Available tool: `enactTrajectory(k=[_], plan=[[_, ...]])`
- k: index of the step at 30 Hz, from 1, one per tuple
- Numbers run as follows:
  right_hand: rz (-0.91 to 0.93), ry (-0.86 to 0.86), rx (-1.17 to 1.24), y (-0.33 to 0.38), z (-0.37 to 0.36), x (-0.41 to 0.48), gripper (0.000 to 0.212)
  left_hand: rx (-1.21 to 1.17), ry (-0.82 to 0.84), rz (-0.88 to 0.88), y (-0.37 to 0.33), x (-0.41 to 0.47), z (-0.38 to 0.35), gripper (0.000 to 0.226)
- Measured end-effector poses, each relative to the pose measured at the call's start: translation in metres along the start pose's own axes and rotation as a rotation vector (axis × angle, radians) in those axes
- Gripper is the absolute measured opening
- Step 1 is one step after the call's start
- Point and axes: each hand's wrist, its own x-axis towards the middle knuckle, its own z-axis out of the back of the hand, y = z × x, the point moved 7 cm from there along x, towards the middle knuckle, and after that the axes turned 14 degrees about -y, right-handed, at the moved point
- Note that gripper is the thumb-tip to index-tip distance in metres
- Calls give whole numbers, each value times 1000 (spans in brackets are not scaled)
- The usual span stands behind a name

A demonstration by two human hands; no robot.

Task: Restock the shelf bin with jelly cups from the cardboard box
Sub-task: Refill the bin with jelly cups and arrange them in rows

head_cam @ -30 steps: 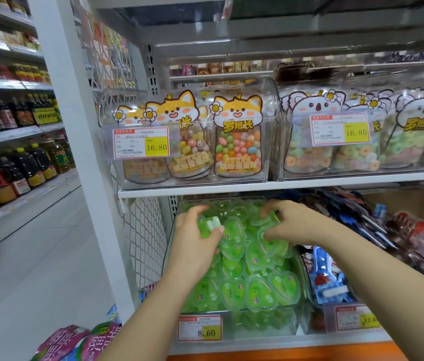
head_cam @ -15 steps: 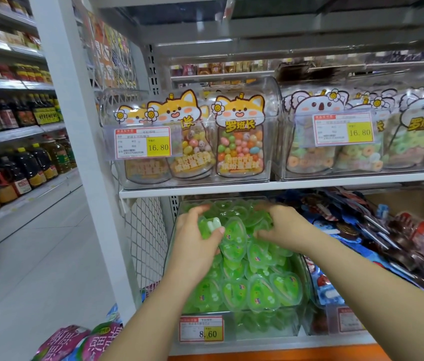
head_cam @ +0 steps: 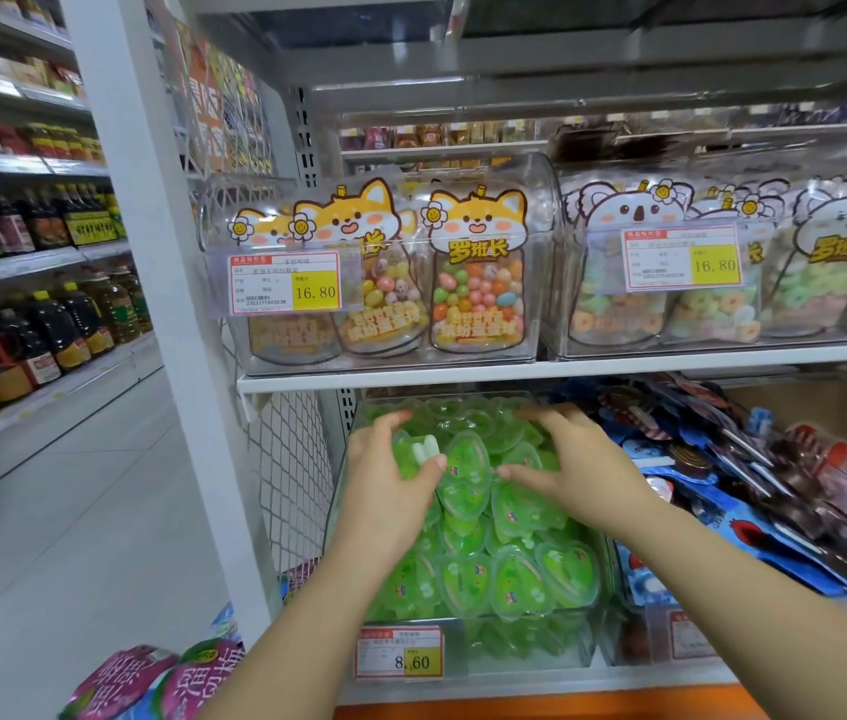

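Dark oil bottles at far left are blurred. The left hand curls round one green jelly cup (its palm side is hidden). Glossy, heart-shaped jelly cups heap the clear plastic shelf bin on the lower shelf. The right hand rests on the pile with fingers splayed, gripping nothing.

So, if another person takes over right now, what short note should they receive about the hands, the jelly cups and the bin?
Left hand: grips one green jelly cup at the left of the pile.
Right hand: open, fingers spread on cups at the pile's top.
Shelf bin: heaped with green cups above its front wall.
Done: bin looks nearly full.
Left: set the held cup down, level the pile.
Cardboard box: not clearly in view.
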Motion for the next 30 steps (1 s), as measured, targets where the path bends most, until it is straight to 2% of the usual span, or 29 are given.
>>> enactTrajectory(k=[7, 10, 12, 15, 18, 20, 24, 28, 30], plan=[[113, -186, 75, -7, 13, -26, 63, 16, -17, 3, -1, -5, 17, 49], [179, -375, 144, 3, 30, -38, 47, 51, -27, 22, 3, -6, 31, 43], [273, -424, 181, 26, 36, -45, 32, 78, -55, 31, 5, -5, 43, 41], [358, -305, 222, 66, 28, -53, 24, 44, -62, 77, 10, -8, 53, 39], [322, -60, 320, 95, 2, -61, 37, -108, -54, 200, 21, -12, 57, 37], [303, 3, 356, 109, -13, -62, 45, -253, -57, 308, 28, -14, 59, 31], [229, 6, 518, 125, -27, -56, 45, -557, 9, 476, 28, -21, 57, 35], [275, -52, 504, 135, -26, -44, 50, -577, 67, 438, 24, -19, 60, 44], [325, -58, 453, 141, -24, -39, 54, -512, 84, 352, 20, -15, 66, 46]])
